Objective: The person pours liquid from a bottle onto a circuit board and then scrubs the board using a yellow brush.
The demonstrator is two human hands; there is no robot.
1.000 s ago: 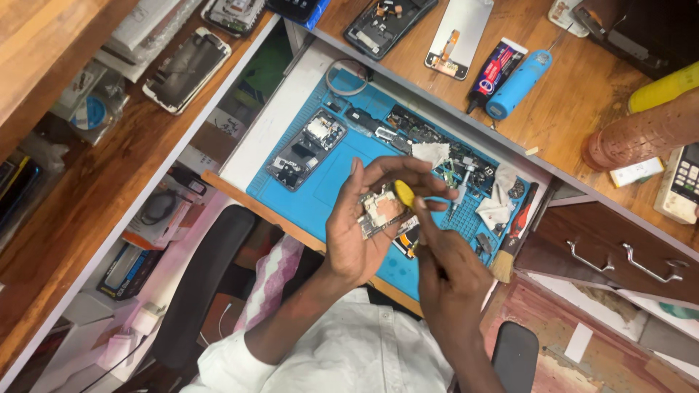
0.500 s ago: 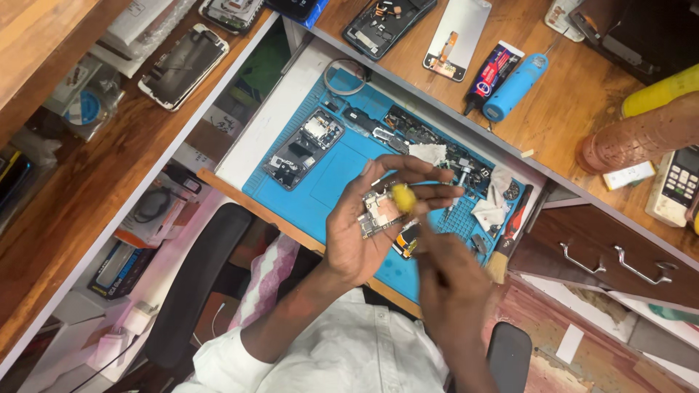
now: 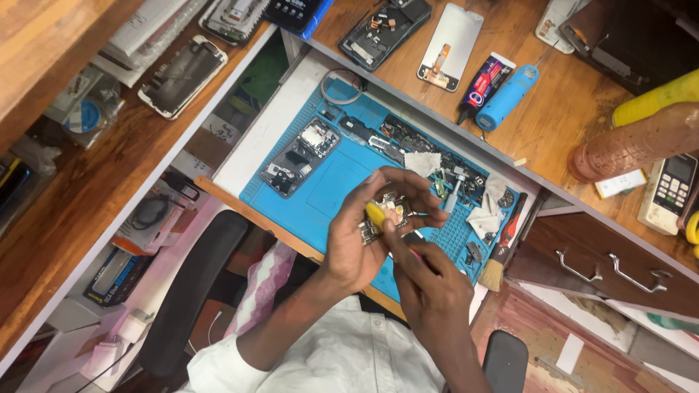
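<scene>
Left hand [image 3: 357,240] cupped shut round a small circuit board [image 3: 382,218], held above the front edge of the blue repair mat [image 3: 331,185]. Right hand [image 3: 433,291] pinched closed on a yellow-capped tool [image 3: 376,214], tip on the board. Likely risk: a slip of the tip, scratching the board or flicking a part (loose bits crowd the mat's far edge). Bare mat under the hands; brush [image 3: 502,247] close at the right edge.

small board [image 3: 384,218] half hidden by hands [image 3: 397,244]
</scene>
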